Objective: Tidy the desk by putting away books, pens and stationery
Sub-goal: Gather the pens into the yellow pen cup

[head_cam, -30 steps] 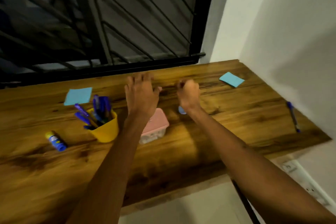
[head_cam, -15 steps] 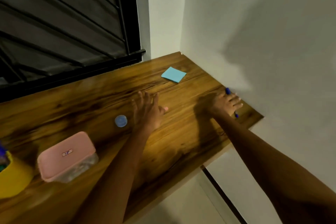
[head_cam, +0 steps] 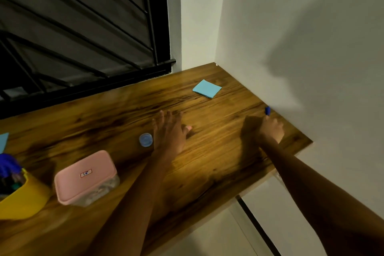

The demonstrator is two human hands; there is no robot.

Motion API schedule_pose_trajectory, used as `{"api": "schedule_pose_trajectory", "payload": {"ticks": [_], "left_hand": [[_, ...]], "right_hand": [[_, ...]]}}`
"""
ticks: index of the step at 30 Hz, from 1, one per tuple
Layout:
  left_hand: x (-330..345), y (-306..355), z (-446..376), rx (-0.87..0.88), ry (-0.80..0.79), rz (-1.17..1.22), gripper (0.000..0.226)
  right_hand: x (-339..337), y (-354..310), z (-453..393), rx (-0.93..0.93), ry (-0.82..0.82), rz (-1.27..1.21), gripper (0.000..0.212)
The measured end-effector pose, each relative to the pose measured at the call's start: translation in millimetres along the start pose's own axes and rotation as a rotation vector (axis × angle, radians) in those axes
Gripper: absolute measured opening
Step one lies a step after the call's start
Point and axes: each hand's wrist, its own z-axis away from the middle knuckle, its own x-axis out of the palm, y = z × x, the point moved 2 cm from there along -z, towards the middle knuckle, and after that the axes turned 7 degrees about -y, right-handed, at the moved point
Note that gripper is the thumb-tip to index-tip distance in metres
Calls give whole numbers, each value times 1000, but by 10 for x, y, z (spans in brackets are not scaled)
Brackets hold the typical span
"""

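Observation:
A blue pen lies along the right wall on the wooden desk; only its far end shows. My right hand covers the rest of it with fingers curled round it. My left hand hovers over the desk's middle, fingers straight and spread, holding nothing. Just left of that hand lies a small round blue cap or eraser. A light blue sticky-note pad lies near the far corner. At the left edge stands a yellow cup with blue pens in it.
A pink-lidded clear box sits between the yellow cup and my left arm. Another blue pad shows at the far left edge. Black window bars run behind the desk; white walls close the right side and corner.
The view swung right. My right hand reached from the desk's middle to the pen by the wall and its fingers have curled over it. My left hand stays open above the desk.

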Motion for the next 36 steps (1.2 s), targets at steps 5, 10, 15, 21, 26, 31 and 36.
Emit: {"api": "schedule_pose_trajectory", "payload": {"ticks": [5,10,15,21,26,31,36], "left_hand": [[-214,-79,169,-49,197,110,45],[-358,-368,462,-51,326,217,43],[-539,-968,870,-102,547,370,45],[-827,-1780,1575,-145,898,414,54],[-810,-2345,2100,-249,1119,558,48],[-764,-2799,2358,-379,1225,856,19],[-665,-3031,2399,-322,1180,1115,17]], "right_hand": [[-61,-331,170,-19,-74,-258,36],[-101,-977,559,-77,-226,-683,15],[-406,-1932,1363,-268,-627,-1410,24],[-582,-2831,2681,-753,-841,-1397,25],[-184,-3221,3376,-960,-706,-1138,20],[302,-3374,3703,-1124,-427,-791,14],[464,-3350,3797,-1077,-292,-502,25]]}}
